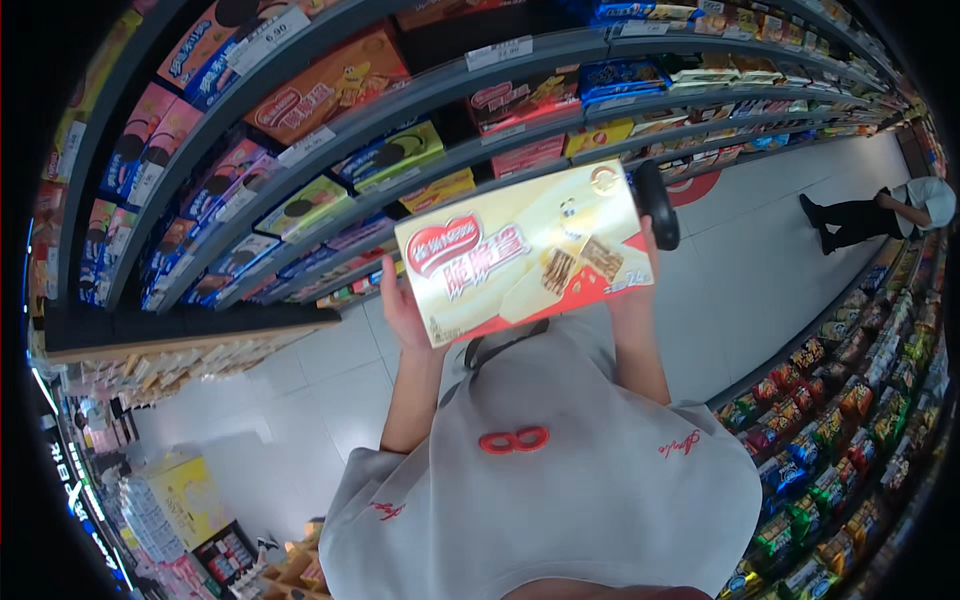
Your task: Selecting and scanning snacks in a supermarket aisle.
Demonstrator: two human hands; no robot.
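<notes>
A pale cream Nestlé wafer box [525, 247] with a red lower corner is held up before my chest, tilted with its right end higher. My left hand [407, 311] grips its left end, with the thumb upright along the edge. On the opposite end my right hand [637, 281] holds the lower right corner. The fingers of both hands are partly hidden behind the box. Pictures of chocolate wafers and a yellow cartoon figure mark its front face.
Shelves [420, 71] of boxed biscuits curve across the top and left. Bagged snacks [817, 435] fill a display at right. On the tiled floor [735, 217], a person [892, 210] stands at far right. A black rounded object [660, 206] shows behind the box; I cannot tell what it is.
</notes>
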